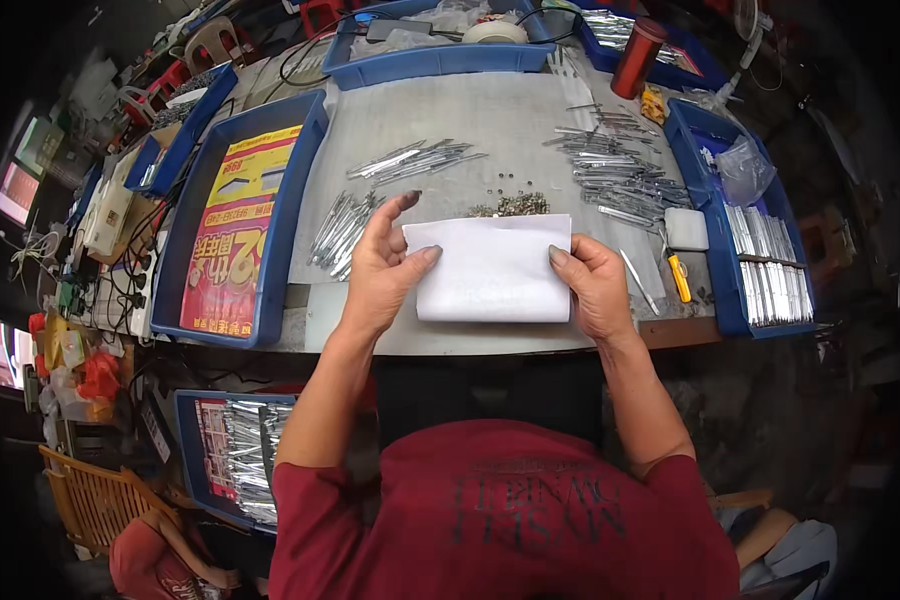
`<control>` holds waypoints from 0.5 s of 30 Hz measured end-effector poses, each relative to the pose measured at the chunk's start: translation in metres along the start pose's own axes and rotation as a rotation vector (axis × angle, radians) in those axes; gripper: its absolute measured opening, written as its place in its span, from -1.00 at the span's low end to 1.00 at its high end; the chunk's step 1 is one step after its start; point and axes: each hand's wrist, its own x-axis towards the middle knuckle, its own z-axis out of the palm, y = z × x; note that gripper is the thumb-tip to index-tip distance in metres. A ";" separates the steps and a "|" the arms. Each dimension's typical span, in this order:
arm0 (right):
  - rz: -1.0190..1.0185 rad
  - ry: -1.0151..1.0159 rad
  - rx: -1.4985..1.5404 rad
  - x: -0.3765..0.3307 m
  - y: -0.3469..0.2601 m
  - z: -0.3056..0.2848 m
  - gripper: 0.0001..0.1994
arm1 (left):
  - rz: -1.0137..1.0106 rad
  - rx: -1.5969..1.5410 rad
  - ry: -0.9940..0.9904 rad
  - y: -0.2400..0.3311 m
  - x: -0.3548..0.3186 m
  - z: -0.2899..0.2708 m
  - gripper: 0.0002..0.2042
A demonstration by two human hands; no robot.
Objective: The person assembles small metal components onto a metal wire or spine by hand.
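Observation:
A sheet of white paper point(492, 275) is stretched between my two hands over the table's near edge, its lower edge bent into a curve. My left hand point(378, 280) holds the paper's left side with the thumb on top, its index finger pointing up and away. On the right side, my right hand point(602, 285) pinches the sheet between thumb and curled fingers. Just beyond the paper lies a heap of small brass-coloured metal parts point(523, 204), partly hidden by it. Piles of slim silvery metal strips point(410, 160) are spread farther back, left and right.
A blue tray point(315, 130) with a printed sheet stands left; another blue tray point(727, 300) with stacked silvery pieces stands right. A yellow-handled tool point(679, 278) and white block point(686, 230) lie near my right hand. A red cylinder point(638, 60) stands at the back right.

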 end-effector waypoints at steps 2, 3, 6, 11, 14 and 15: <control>0.000 0.017 -0.019 0.002 0.001 -0.002 -0.82 | -0.057 0.038 -0.106 0.005 0.007 -0.004 -0.45; -0.002 0.012 -0.019 0.004 0.000 -0.002 -0.82 | -0.053 0.040 -0.103 0.009 0.011 -0.005 -0.45; -0.026 0.004 -0.051 0.009 -0.002 -0.002 -0.82 | -0.116 0.214 -0.243 0.022 0.028 -0.012 -0.63; -0.070 0.021 -0.140 0.014 -0.006 0.007 -0.84 | 0.072 0.715 -0.364 0.048 0.052 -0.014 -0.78; -0.094 -0.026 -0.267 0.018 0.003 0.005 -0.85 | 0.064 0.755 -0.504 0.053 0.061 -0.006 -0.76; -0.099 -0.033 -0.266 0.020 0.002 0.007 -0.85 | 0.067 0.759 -0.497 0.054 0.064 -0.002 -0.76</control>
